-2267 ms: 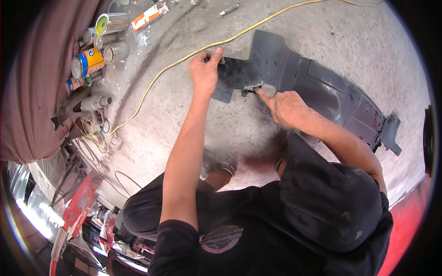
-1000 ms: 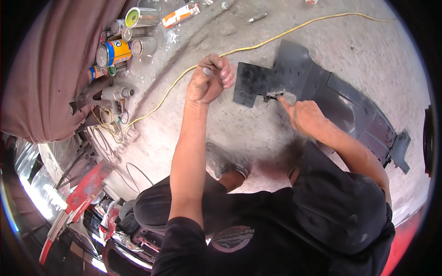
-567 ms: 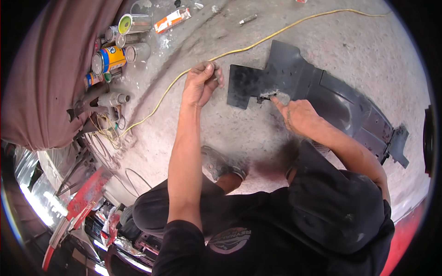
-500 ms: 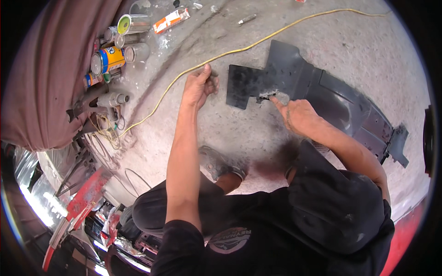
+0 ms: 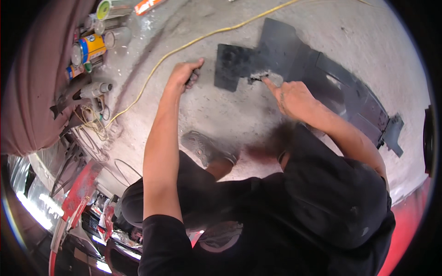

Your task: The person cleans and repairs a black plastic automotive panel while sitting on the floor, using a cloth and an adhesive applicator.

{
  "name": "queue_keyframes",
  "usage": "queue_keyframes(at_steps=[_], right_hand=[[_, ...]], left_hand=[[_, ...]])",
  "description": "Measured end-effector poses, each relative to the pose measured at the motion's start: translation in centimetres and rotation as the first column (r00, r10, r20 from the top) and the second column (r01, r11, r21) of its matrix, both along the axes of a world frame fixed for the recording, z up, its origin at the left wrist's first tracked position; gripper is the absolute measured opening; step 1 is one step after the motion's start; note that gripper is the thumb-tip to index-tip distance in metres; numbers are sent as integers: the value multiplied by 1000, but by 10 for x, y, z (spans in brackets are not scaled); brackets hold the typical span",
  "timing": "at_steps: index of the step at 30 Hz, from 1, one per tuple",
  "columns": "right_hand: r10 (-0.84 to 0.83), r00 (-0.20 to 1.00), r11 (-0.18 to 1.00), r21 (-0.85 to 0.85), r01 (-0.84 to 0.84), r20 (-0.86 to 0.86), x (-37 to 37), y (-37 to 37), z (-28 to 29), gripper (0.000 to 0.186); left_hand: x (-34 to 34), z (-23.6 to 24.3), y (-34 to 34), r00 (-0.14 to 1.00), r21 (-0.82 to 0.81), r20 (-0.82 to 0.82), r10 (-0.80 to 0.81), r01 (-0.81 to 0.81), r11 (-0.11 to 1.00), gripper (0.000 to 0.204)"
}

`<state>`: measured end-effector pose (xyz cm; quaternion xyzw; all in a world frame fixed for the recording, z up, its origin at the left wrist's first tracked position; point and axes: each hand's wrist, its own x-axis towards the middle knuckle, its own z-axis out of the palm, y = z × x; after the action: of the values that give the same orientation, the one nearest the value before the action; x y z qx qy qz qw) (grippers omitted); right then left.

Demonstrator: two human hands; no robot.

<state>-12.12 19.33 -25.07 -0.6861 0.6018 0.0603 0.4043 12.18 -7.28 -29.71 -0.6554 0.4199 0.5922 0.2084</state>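
A long dark grey plastic panel [image 5: 322,73] lies flat on the concrete floor, with a black flap [image 5: 232,64] at its left end. My right hand [image 5: 292,96] reaches onto the panel and its fingertips press a small grey sanding piece [image 5: 263,76] against a pale scuffed spot by the flap. My left hand [image 5: 184,76] rests on the floor just left of the flap, its fingers curled shut, close to a yellow cable [image 5: 207,37]. I see nothing inside that fist. My knees and one grey shoe [image 5: 207,147] are below the hands.
Several paint tins and cans [image 5: 87,46] stand at the upper left, with a small power tool [image 5: 94,89] and loose wires beside them. Brown fabric [image 5: 27,92] fills the left edge. A red metal part [image 5: 76,202] lies at the lower left.
My left hand has come off the black flap, lifted as a fist, then settled on the floor to its left. My right hand has stayed at the same scuffed spot.
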Motion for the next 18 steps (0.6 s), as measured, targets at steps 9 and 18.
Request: queue_keyframes(at_steps=[9,18], right_hand=[[-14,999,998,-54,12,-30,2,7,-2,78],[27,998,980,-194,-40,-65,1,18,-14,78]], left_hand=[[-61,24,50,840,-850,-138,-525,172,498,42],[-50,1,76,818,-859,-72,-571,240,453,57]])
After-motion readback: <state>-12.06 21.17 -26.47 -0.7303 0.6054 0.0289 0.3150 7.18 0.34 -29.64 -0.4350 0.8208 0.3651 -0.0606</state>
